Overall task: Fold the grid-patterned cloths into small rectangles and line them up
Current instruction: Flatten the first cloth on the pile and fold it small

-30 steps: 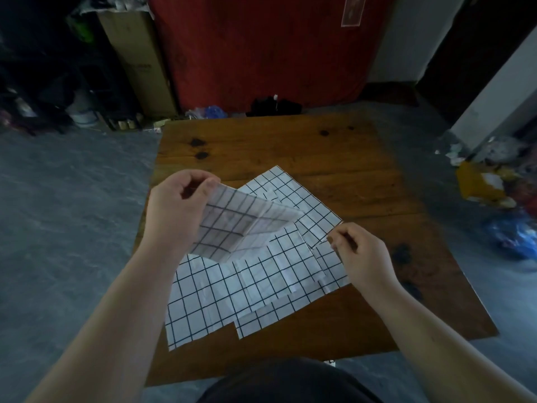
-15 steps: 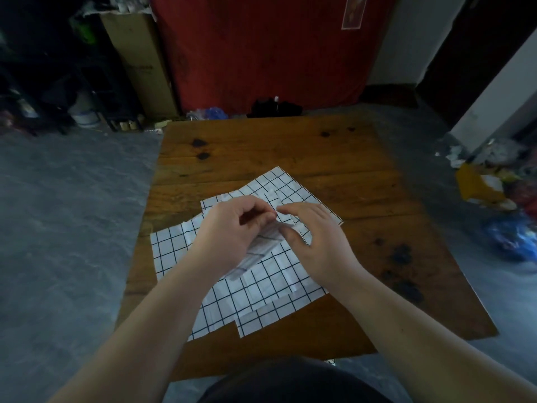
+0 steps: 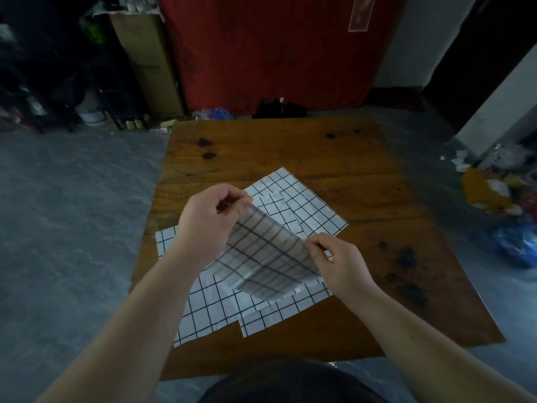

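1. While lifted above the table (image 3: 363,181), the grid cloth (image 3: 267,257) sags: light, limp.
2. Left hand (image 3: 206,219) and right hand (image 3: 340,260) pinch its top corners.
3. Grip corners when folding.

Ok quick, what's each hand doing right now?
Left hand: pinching the top corner of the lifted grid cloth.
Right hand: pinching the same cloth's right corner.

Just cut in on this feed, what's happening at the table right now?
A person is folding grid-patterned cloths at a wooden table. The left hand and right hand each pinch an edge of the lifted cloth, held tilted above the pile. The other cloths lie flat and overlapping beneath it. No small folded rectangles are lined up yet.
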Tool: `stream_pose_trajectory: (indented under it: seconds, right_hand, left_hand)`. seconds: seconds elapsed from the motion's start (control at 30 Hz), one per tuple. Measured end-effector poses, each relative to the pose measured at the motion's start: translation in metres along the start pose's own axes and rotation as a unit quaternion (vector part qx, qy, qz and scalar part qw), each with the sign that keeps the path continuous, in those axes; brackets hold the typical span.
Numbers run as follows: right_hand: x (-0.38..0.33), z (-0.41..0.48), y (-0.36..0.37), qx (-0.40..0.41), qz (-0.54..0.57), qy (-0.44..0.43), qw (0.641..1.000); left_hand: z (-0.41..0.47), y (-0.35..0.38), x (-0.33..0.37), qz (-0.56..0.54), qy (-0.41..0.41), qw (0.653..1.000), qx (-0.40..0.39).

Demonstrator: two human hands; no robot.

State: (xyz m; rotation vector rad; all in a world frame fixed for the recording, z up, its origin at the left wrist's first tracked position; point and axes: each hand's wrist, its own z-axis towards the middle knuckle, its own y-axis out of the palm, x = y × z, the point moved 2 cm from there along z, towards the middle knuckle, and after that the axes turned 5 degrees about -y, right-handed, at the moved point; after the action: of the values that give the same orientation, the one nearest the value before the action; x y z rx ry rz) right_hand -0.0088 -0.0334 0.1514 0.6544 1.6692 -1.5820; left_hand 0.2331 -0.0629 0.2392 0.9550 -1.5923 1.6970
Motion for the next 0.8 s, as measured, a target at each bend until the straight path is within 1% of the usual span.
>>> stream_pose_trajectory:
  seconds: [0.1,0.2,0.27,0.33,0.43,0.53,0.63,0.7,0.8]
  right_hand:
    - [0.023,-0.006,0.001,-0.018,-0.042,0.026,0.999]
    - [0.038,-0.010,0.000,-0.040,-0.085,0.050,0.994]
    - [0.043,-0.010,-0.003,-0.032,-0.107,0.065,0.992]
    - [0.040,-0.008,-0.007,-0.008,-0.099,0.067,0.993]
    - [0.021,-0.001,-0.011,0.025,-0.079,0.036,0.996]
    - [-0.005,0.005,-0.009,0.008,-0.085,-0.012,0.996]
    - [-0.020,0.009,-0.002,-0.010,-0.086,-0.062,0.994]
    - [-0.025,0.011,0.003,-0.007,-0.086,-0.076,0.993]
    - [-0.029,0.013,0.005,-0.003,-0.079,-0.069,0.994]
  left_hand:
    - [0.007,-0.014,-0.004,0.000,-0.002,1.000,0.028]
    - [0.009,-0.019,-0.005,0.005,-0.003,1.000,0.029]
    - [0.009,-0.020,-0.006,0.002,0.000,1.000,0.021]
    - [0.007,-0.017,-0.004,0.010,0.009,1.000,-0.006]
    - [0.004,-0.011,0.001,0.027,0.031,0.998,-0.051]
    - [0.002,-0.006,0.005,0.036,0.042,0.996,-0.071]
    - [0.000,-0.005,0.008,0.036,0.049,0.995,-0.075]
    - [-0.001,-0.005,0.009,0.024,0.056,0.995,-0.075]
    - [-0.001,-0.005,0.007,0.014,0.053,0.996,-0.070]
